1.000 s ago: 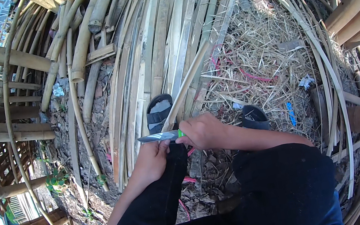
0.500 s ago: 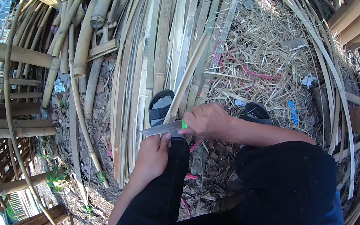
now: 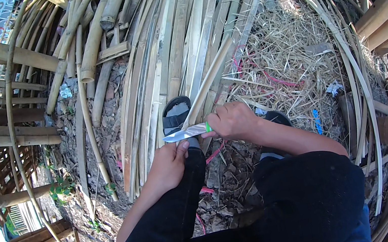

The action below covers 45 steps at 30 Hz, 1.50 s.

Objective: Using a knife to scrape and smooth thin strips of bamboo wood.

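Note:
My right hand (image 3: pixel 235 122) is closed around the green handle of a knife (image 3: pixel 186 132). Its bright blade points left, lying across a split bamboo strip (image 3: pixel 210 81). The strip slants from the upper right down past my sandalled left foot, and its lower end passes under the blade into my left hand (image 3: pixel 168 165). That hand is closed beside my left shin, thumb up, just below the blade; its grip on the strip's end is partly hidden.
Many split bamboo slats (image 3: pixel 174 47) lie side by side ahead of my feet. Right of them is a heap of thin shavings (image 3: pixel 285 54) with pink string. Bamboo poles (image 3: pixel 95 50) are stacked at upper left, and long thin strips (image 3: pixel 348 59) lie at right.
The knife and my right hand have shifted a little to the right and slightly up along the strip. My left hand has moved only slightly to the right.

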{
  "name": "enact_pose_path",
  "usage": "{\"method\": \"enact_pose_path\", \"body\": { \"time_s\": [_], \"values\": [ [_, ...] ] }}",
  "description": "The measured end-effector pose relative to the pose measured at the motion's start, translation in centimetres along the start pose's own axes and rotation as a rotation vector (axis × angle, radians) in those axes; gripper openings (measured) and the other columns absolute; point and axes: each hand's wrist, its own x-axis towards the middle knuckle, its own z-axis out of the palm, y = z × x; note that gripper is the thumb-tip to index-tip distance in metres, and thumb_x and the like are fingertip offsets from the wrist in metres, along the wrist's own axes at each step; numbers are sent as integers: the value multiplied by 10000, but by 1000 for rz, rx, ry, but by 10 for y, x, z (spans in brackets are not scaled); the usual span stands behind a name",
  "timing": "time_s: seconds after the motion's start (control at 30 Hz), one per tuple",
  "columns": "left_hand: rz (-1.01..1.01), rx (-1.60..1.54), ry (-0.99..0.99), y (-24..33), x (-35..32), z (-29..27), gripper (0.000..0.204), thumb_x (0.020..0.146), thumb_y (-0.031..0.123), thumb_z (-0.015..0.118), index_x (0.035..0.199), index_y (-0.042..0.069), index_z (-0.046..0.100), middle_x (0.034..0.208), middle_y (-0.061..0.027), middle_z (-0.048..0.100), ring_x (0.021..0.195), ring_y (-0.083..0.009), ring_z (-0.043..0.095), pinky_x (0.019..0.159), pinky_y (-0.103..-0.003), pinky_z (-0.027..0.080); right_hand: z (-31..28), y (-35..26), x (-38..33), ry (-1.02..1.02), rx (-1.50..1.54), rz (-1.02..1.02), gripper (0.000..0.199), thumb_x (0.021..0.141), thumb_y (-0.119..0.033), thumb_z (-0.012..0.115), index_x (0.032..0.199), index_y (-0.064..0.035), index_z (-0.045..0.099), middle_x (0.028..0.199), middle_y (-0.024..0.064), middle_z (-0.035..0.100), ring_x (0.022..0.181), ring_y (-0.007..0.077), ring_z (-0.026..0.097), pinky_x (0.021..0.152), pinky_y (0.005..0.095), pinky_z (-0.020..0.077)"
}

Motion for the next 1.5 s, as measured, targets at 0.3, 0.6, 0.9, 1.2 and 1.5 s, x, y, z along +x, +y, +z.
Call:
{"method": "enact_pose_path", "body": {
  "time_s": [0.3,0.6,0.9,1.2,1.5],
  "values": [
    [48,14,-21,-1,-1,0,423,1038,320,483,756,12,555,600,-39,503,566,-143,479,561,-331,403,2,15,-5,93,-96,-62,534,862,-567,595,636,-112,429,542,29,426,448,174,539,395,298,431],
    [31,40,-27,4,2,2,412,1024,311,499,781,-10,585,643,-129,568,631,-273,561,608,-399,439,7,22,-11,137,-119,-66,525,848,-551,607,627,-116,413,551,24,405,448,171,506,404,297,431],
    [29,24,-41,12,-1,-2,387,1025,284,489,821,-30,586,682,-196,616,689,-387,629,652,-453,466,8,28,-14,114,-105,-76,491,826,-517,643,650,-104,445,573,32,398,480,194,494,440,327,427],
    [53,-63,-33,5,-3,-1,425,1039,319,456,834,-30,586,677,-169,603,651,-334,611,647,-425,468,0,-12,-22,-43,363,263,443,876,-452,647,720,-62,505,645,108,551,523,262,612,428,377,468],
    [43,-96,-49,-2,-1,-1,585,1061,431,329,805,-24,592,684,-164,587,690,-327,607,685,-412,467,-22,-15,-15,-353,764,317,473,935,-456,603,779,-11,562,696,146,610,610,316,627,560,387,478]
  ]
}}
